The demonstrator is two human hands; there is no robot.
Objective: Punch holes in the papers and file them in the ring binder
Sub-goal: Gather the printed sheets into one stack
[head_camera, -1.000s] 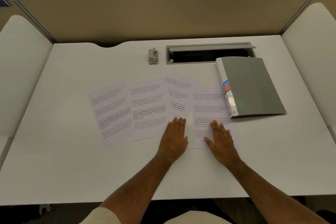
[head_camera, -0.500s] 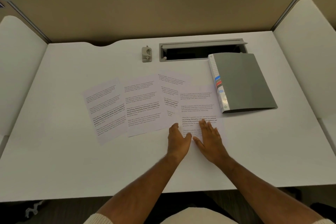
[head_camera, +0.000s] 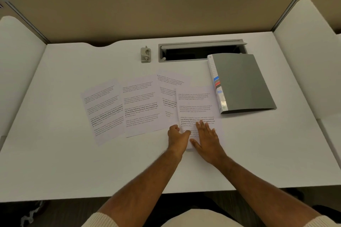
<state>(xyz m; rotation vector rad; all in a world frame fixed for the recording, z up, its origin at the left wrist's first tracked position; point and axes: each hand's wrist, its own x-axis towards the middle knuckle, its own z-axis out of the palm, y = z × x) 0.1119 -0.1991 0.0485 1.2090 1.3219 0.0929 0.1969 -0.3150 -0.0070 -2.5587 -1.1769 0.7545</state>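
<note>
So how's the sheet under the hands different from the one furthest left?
The rightmost sheet lies nearly square to the desk edge, overlapping its neighbour, with the right hand flat on it and the left hand at its corner. The leftmost sheet is tilted and untouched. Both are white printed pages, lying flat.

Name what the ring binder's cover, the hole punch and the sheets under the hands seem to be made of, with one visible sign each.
Ring binder: probably plastic, a smooth matt grey cover whose free edge lifts slightly.
Hole punch: likely metal, a dull grey-beige body; too small to be sure.
Sheets: thin white paper with printed text, lying flat and overlapping.
</note>
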